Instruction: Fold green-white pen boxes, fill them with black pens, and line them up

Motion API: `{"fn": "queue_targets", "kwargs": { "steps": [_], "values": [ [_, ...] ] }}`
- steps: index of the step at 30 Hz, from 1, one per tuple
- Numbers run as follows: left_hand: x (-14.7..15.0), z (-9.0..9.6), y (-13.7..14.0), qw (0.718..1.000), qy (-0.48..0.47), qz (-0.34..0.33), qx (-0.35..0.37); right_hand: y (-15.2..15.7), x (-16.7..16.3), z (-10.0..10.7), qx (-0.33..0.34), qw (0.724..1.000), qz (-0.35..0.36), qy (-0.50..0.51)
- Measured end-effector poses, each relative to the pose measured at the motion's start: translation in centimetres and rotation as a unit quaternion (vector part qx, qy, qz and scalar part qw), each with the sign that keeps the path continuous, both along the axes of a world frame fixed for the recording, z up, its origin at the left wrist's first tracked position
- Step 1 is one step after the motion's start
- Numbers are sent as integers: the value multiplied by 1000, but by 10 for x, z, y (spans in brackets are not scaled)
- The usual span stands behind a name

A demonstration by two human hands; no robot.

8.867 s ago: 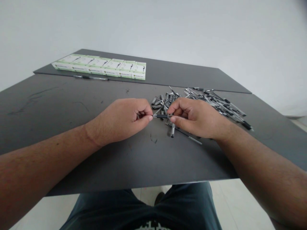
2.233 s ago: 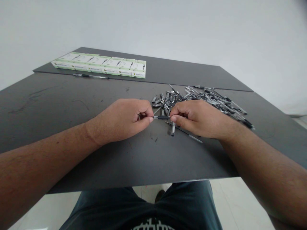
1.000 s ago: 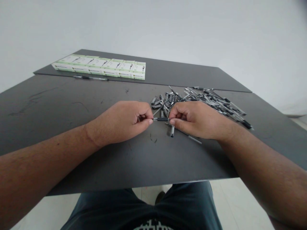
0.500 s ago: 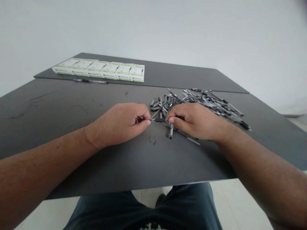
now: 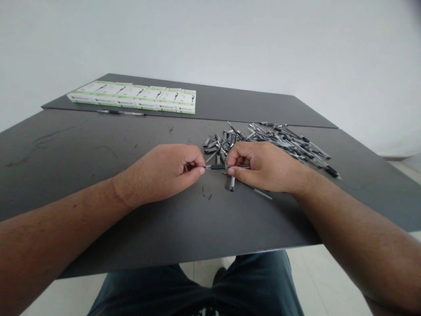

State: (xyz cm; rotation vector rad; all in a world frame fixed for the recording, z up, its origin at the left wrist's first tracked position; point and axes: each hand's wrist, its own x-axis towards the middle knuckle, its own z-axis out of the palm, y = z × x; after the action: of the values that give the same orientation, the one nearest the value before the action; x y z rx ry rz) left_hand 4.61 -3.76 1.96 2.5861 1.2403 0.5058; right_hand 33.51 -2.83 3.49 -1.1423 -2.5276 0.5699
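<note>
Between my two hands a pen (image 5: 217, 166) with a black grip lies level, just above the table. My left hand (image 5: 171, 169) pinches its left end between thumb and fingers. At the other end my right hand (image 5: 263, 164) is closed on the pen, and a thin clear length shows inside its fingers. A pen cap (image 5: 232, 183) lies just below the right fingertips. Near it a slim pen refill (image 5: 261, 193) rests slantwise on the table. Behind the hands sits a heap of loose caps (image 5: 213, 144), partly hidden by the right hand.
Many pen parts (image 5: 296, 145) are piled to the right on the dark table (image 5: 184, 237). A row of white and green boxes (image 5: 158, 98) stands on the raised board at the back left. One pen (image 5: 121, 113) lies in front of them.
My right hand has shifted slightly along the pen, and a thin clear length now shows between its fingers. My left hand keeps its pinch. The view has moved a little.
</note>
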Motion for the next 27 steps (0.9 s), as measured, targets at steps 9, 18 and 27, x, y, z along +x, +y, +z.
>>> {"fn": "queue_targets", "kwargs": {
  "steps": [9, 18, 27],
  "values": [
    [1, 0, 1, 1000, 5, 0, -4, 0, 0, 0, -4, 1000, -4, -4],
    [1, 0, 0, 1000, 10, 1, -8, 0, 1, -1, -4, 1000, 12, 1],
    [0, 1, -1, 1000, 8, 0, -7, 0, 0, 1, 15, 999, 33, -14]
  ]
}}
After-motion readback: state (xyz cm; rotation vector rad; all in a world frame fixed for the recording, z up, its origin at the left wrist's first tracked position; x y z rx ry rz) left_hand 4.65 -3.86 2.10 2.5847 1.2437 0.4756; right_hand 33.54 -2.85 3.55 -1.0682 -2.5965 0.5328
